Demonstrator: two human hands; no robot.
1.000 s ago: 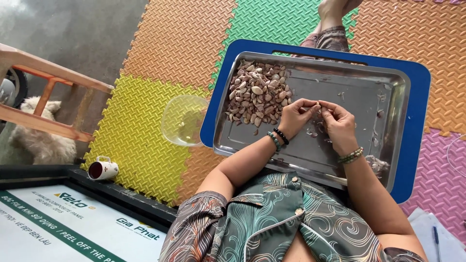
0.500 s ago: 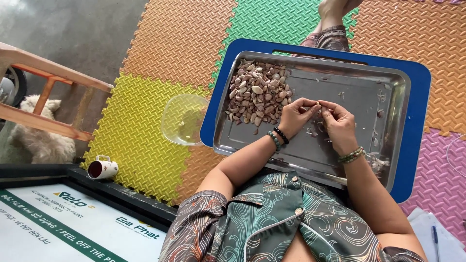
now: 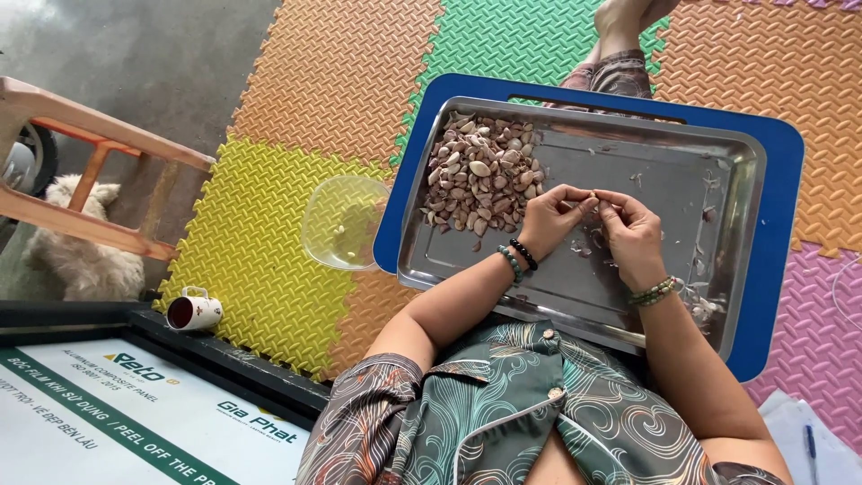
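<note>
A steel tray (image 3: pixel 718 180) rests on a larger blue tray (image 3: pixel 781 144) over my lap. A heap of brownish, unpeeled garlic cloves (image 3: pixel 480 171) lies in the steel tray's far left corner. My left hand (image 3: pixel 543 224), with dark bead bracelets at the wrist, and my right hand (image 3: pixel 633 238), with a green bead bracelet, meet above the tray's middle. Both pinch one small pale clove (image 3: pixel 593 195) between their fingertips. Loose bits of skin (image 3: pixel 700 301) lie along the tray's right side.
A clear plastic bowl (image 3: pixel 346 224) sits on the foam mats left of the trays. A white mug (image 3: pixel 193 312) lies near a printed board (image 3: pixel 135 413). A wooden stool (image 3: pixel 81 171) and a white dog (image 3: pixel 85 260) are at far left. A foot (image 3: pixel 624 22) shows beyond the tray.
Both hands stay together over the tray's middle; only the fingertips shift slightly on the clove.
</note>
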